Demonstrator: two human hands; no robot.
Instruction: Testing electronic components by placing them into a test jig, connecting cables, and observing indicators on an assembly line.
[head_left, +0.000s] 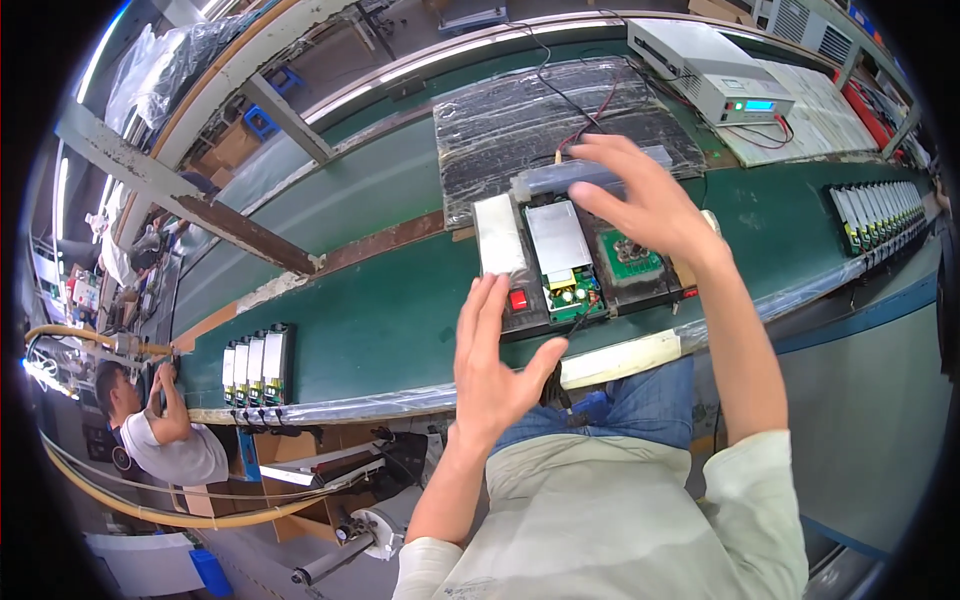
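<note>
My left hand (pixel 497 365) is open, its fingers spread and their tips by the lower end of a white block (pixel 498 235) and a red rocker switch (pixel 517 299). To the right of these a power supply unit (pixel 558 240), with a silver metal cover and bare circuitry at its near end, sits in a black test fixture (pixel 640 289). Over the fixture's far side hovers my right hand (pixel 645 195), open, thumb and fingers apart. Beneath it runs a translucent grey bar (pixel 592 178); contact between them is unclear. A small green circuit board (pixel 630 258) lies in the fixture near my right wrist.
A bench meter (pixel 705 75) with a lit display stands at the back right, leads attached. Rows of similar units rest on the green conveyor (pixel 400 345), several at left (pixel 257 365) and more at right (pixel 875 215). Another person (pixel 165 430) works at far left.
</note>
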